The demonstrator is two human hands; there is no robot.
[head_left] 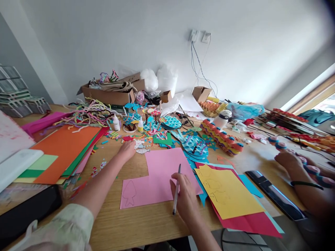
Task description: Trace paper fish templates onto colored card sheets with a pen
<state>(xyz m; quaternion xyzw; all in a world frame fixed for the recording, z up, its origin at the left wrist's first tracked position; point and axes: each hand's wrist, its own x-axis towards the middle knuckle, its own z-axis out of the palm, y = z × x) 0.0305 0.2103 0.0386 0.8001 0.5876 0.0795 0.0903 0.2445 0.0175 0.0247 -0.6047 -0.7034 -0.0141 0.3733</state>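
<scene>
A pink sheet (164, 170) with a cut-out corner lies on the wooden table (131, 226); a fish outline (129, 192) is drawn at its lower left. My right hand (184, 195) is over the sheet's right part, its fingers round a pen (177, 190) that points up and away. Beyond the sheet's upper left, my left hand (128, 150) reaches to small paper cut-outs, beside a white paper fish (142, 151); its fingers are too small to tell whether they hold anything. Right of the pink sheet, a yellow sheet (230, 195) with pencil drawings rests on red and blue sheets.
Coloured paper (65, 146) and a black phone (31, 212) lie at left. Glue bottles (116, 123), blue paper crafts (193, 146) and an egg-carton craft (221, 136) stand behind. At right, another person's hand (288, 160) touches a painted carton strip, near a black device (274, 195).
</scene>
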